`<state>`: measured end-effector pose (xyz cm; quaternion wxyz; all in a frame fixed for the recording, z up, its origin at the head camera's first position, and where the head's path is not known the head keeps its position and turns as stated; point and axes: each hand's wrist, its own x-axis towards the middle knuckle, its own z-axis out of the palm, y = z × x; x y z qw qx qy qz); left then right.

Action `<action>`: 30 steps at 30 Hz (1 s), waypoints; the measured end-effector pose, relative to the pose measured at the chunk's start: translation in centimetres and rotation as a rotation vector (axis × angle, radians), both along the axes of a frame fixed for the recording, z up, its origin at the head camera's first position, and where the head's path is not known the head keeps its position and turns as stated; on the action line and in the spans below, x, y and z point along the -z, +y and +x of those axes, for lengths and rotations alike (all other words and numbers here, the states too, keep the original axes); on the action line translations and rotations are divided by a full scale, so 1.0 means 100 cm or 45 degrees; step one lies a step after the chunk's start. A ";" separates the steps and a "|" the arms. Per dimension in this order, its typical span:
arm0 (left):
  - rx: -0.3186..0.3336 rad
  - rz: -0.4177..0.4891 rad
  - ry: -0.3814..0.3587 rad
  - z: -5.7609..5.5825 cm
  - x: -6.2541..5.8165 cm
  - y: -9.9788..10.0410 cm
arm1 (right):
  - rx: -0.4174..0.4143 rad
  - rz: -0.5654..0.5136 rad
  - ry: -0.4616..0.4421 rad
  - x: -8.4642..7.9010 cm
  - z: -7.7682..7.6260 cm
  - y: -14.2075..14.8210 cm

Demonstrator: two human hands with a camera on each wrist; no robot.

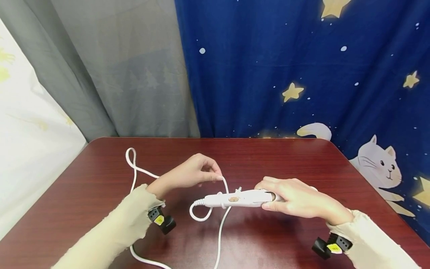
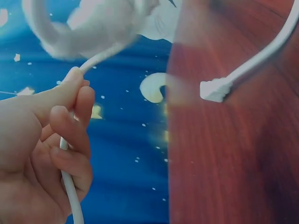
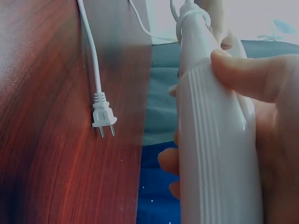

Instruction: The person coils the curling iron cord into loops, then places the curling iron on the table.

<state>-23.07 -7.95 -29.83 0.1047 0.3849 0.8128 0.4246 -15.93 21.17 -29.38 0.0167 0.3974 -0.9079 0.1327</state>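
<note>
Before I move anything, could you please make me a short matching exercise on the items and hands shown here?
Column one:
1. Hair iron
2. Power plug
3. Left hand
4. Tabletop

Column two:
a. Pinching the white cord
b. Dark red with wood grain
c. Gripped by the right hand
d. White, with its metal prongs exposed

Right pairs: 1-c, 2-d, 3-a, 4-b.
</note>
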 end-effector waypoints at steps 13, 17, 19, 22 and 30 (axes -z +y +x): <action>-0.226 0.201 -0.034 0.027 -0.010 0.011 | 0.245 0.004 0.114 0.008 -0.009 0.004; -0.249 0.297 -0.055 0.031 -0.005 0.015 | 0.304 -0.016 0.169 0.009 -0.008 0.001; -0.257 0.323 -0.039 0.032 -0.002 0.018 | 0.337 -0.024 0.197 0.010 -0.008 0.001; -0.297 0.337 -0.019 0.034 0.003 0.021 | 0.396 -0.035 0.229 0.011 -0.008 0.000; -0.229 0.397 -0.078 0.038 0.014 0.019 | 0.537 -0.135 0.324 0.010 -0.008 0.000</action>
